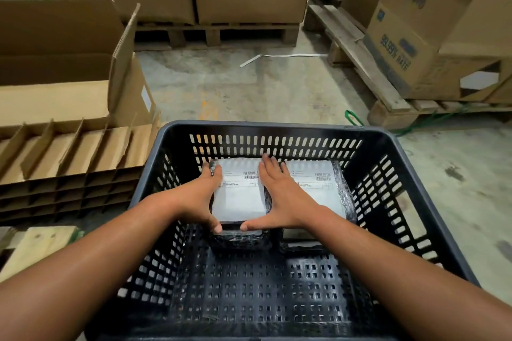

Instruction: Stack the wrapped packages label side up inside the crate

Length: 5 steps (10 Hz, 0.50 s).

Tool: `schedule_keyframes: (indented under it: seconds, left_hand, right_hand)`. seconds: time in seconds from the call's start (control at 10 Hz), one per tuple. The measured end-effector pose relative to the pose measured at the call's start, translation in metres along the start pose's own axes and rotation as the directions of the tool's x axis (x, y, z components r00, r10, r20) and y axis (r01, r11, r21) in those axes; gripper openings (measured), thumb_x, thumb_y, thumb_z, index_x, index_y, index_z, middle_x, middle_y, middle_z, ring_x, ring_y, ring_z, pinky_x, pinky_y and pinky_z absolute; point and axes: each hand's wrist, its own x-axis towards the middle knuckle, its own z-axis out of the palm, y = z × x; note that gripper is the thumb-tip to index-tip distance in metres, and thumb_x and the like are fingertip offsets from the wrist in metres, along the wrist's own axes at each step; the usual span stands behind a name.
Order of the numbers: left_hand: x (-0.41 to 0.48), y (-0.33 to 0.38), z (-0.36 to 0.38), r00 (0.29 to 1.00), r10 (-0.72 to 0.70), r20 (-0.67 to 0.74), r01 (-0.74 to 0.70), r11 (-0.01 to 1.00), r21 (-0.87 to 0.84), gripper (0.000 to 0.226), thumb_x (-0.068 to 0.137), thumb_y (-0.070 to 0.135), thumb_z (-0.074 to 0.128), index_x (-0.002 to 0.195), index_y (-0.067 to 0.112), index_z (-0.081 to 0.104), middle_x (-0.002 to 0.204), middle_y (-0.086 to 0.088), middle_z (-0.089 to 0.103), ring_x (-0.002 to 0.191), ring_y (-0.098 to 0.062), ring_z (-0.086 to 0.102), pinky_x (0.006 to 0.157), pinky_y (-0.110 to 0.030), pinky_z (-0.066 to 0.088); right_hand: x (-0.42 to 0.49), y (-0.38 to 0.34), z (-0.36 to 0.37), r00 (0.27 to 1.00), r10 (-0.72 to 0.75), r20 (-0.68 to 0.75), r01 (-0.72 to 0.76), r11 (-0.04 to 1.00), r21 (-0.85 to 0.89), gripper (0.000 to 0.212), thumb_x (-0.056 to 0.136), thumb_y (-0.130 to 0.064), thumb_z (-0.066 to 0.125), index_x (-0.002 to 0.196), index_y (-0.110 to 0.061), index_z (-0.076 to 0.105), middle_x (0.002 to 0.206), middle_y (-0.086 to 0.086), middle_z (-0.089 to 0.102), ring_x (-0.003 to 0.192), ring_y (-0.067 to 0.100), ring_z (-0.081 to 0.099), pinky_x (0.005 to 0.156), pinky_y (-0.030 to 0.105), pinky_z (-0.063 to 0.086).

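Observation:
A dark slotted plastic crate [277, 130] fills the lower middle of the view. Inside it, against the far wall, sits a black-wrapped package [239, 199] with its white label facing up, on top of another wrapped package below it. My left hand [203, 196] presses its left side and my right hand [279, 196] its right side, thumbs on the near edge. A second stack topped by a labelled package [324, 185] stands right beside it, partly hidden by my right hand.
Flattened cardboard dividers [74, 152] and an open carton [69, 63] lie to the left. Cartons on wooden pallets [368, 63] stand ahead and to the right. Bare concrete floor [235, 86] lies beyond the crate. The crate's near floor holds nothing.

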Motion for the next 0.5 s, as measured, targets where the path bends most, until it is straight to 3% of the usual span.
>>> schedule_keyframes:
  seconds: [0.2,0.3,0.4,0.5]
  left_hand:
    - [-0.008,0.003,-0.002,1.0,0.018,-0.025,-0.019,0.999,-0.039,0.158,0.054,0.044,0.096,0.157,0.017,-0.021,0.165,-0.008,-0.029,0.155,-0.026,-0.005,0.12,-0.028,-0.001]
    - [-0.013,0.004,-0.006,0.996,0.087,-0.031,-0.089,0.994,-0.067,0.166,0.047,0.051,0.097,0.157,0.021,-0.022,0.167,-0.008,-0.023,0.155,-0.023,-0.006,0.126,-0.037,0.002]
    - [-0.019,0.008,-0.012,0.992,0.089,-0.095,-0.099,0.989,-0.108,0.166,0.042,0.077,0.084,0.158,0.02,-0.019,0.168,-0.009,-0.015,0.155,-0.02,-0.007,0.126,-0.039,0.007]
    - [-0.015,0.011,-0.007,0.957,0.102,-0.272,-0.128,0.989,-0.08,0.134,0.068,0.074,0.073,0.162,0.018,-0.005,0.169,-0.007,-0.006,0.155,-0.019,-0.003,0.124,-0.034,0.008]
  right_hand:
    - [-0.001,0.002,0.001,1.0,-0.013,-0.005,0.013,1.0,0.004,0.154,0.06,-0.095,0.062,0.164,-0.006,-0.009,0.17,0.013,-0.022,0.156,0.027,-0.021,0.124,0.04,-0.015]
    - [-0.002,0.005,0.002,1.0,0.002,-0.003,-0.002,0.996,0.092,0.149,0.06,-0.096,0.061,0.166,-0.015,-0.005,0.171,0.005,-0.021,0.156,0.022,-0.021,0.126,0.041,-0.011]
    - [-0.007,0.009,-0.005,0.994,0.038,-0.102,-0.011,0.969,0.248,0.114,0.079,-0.079,0.066,0.166,-0.02,0.022,0.174,0.001,0.008,0.16,0.019,0.006,0.13,0.042,0.007]
    - [-0.007,0.015,-0.017,0.949,0.071,-0.308,0.037,0.942,0.333,0.06,0.093,-0.039,0.076,0.146,-0.017,0.06,0.159,0.006,0.049,0.147,0.017,0.045,0.122,0.043,0.036]
